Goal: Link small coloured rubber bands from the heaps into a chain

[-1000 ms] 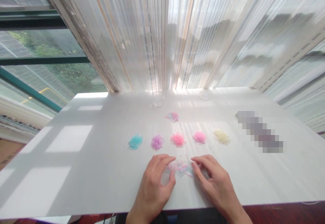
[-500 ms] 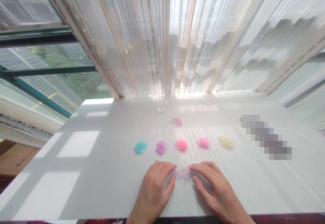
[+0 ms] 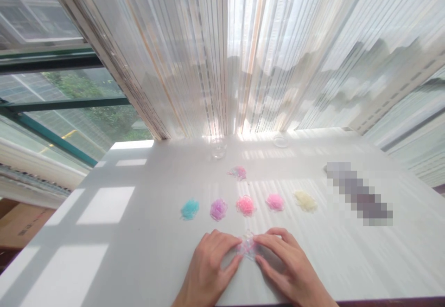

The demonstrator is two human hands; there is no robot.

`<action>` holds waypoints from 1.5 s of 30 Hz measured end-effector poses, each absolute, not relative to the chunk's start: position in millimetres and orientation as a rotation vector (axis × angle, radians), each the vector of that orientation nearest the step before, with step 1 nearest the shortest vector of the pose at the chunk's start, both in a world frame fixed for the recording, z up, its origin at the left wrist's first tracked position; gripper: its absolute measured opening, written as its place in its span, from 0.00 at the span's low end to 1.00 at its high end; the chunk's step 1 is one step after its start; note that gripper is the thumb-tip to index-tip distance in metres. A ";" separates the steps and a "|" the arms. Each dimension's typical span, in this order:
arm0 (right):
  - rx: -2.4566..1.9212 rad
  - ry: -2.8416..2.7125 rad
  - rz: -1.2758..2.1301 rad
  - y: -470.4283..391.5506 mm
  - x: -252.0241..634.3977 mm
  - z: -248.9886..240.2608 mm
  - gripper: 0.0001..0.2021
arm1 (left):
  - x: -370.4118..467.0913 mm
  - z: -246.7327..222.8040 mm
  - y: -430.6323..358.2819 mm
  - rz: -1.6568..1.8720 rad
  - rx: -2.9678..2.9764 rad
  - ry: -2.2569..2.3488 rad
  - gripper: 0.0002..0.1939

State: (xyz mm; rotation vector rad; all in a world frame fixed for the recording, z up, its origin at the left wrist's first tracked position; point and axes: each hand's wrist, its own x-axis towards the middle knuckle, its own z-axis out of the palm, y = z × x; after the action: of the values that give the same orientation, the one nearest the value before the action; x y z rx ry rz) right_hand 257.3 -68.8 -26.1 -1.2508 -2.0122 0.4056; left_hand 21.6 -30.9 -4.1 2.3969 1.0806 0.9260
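A loose clump of clear, pink and bluish pieces (image 3: pixel 248 246) lies on the white table between my hands. My left hand (image 3: pixel 216 263) touches its left side, thumb and fingers apart. On its right side is my right hand (image 3: pixel 287 260), also with thumb and fingers apart. Beyond them a row of small piles runs left to right: teal (image 3: pixel 190 209), purple (image 3: pixel 219 209), coral pink (image 3: pixel 245 205), light pink (image 3: pixel 275 201) and pale yellow (image 3: pixel 305 201). A mixed pink and bluish pile (image 3: pixel 238 173) sits behind the row.
At the back of the white table (image 3: pixel 149 260) stand a clear round container (image 3: pixel 219 149) and a clear round lid or dish (image 3: pixel 280 141). A blurred, pixelated long object (image 3: pixel 359 193) lies at the right. Sheer curtains (image 3: pixel 215 56) hang behind; a cardboard box (image 3: pixel 24 223) is at left.
Both hands have drawn slightly closer together around the clump, which looks more compact. The view has shifted a little.
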 end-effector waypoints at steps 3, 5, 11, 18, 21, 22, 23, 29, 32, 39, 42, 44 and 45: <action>-1.230 -2.020 0.385 -67.4 257.0 -23.1 0.16 | 23.4 -8.1 -29.9 0.951 2.415 1.068 0.05; -1.216 -2.025 0.392 -66.8 256.5 -21.3 0.16 | 24.6 -10.6 -29.6 0.991 2.428 1.052 0.05; -1.183 -2.013 0.415 -66.7 254.9 -18.0 0.16 | 25.3 -12.9 -30.2 1.076 2.420 1.037 0.06; -1.226 -1.971 0.365 -67.6 255.0 -16.1 0.16 | 23.6 -5.7 -35.8 0.886 2.434 1.079 0.19; -1.255 -2.023 0.338 -68.3 255.3 -16.7 0.20 | 24.8 -5.9 -35.1 0.809 2.493 1.133 0.23; -1.263 -2.043 0.335 -68.3 255.3 -17.5 0.21 | 25.3 -6.4 -33.9 0.787 2.506 1.136 0.23; -1.268 -2.059 0.335 -68.3 255.3 -18.7 0.21 | 25.7 -6.9 -32.5 0.763 2.510 1.128 0.23; -1.259 -2.034 0.365 -68.3 254.6 -25.4 0.17 | 26.0 -9.7 -26.5 0.741 2.554 1.030 0.20; -1.254 -2.029 0.371 -68.3 254.2 -23.8 0.17 | 25.8 -10.2 -26.7 0.744 2.537 1.038 0.18; -1.225 -1.957 0.390 -69.7 253.9 -16.0 0.11 | 22.6 -9.7 -26.4 0.829 2.477 1.025 0.15; -1.260 -1.951 0.401 -73.2 255.1 -14.4 0.08 | 21.1 -8.0 -27.3 0.848 2.437 1.022 0.11; -1.295 -1.954 0.401 -76.5 256.5 -14.2 0.06 | 20.6 -6.6 -28.1 0.855 2.414 1.018 0.10; -1.317 -1.953 0.394 -78.3 257.1 -14.4 0.05 | 20.5 -6.1 -28.5 0.861 2.404 1.017 0.10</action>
State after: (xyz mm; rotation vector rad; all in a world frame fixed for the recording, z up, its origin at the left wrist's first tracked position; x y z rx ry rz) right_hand 257.1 -78.3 -14.4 -1.3167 -1.9532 0.3945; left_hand 20.5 -28.5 -6.1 2.4045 1.0172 0.8607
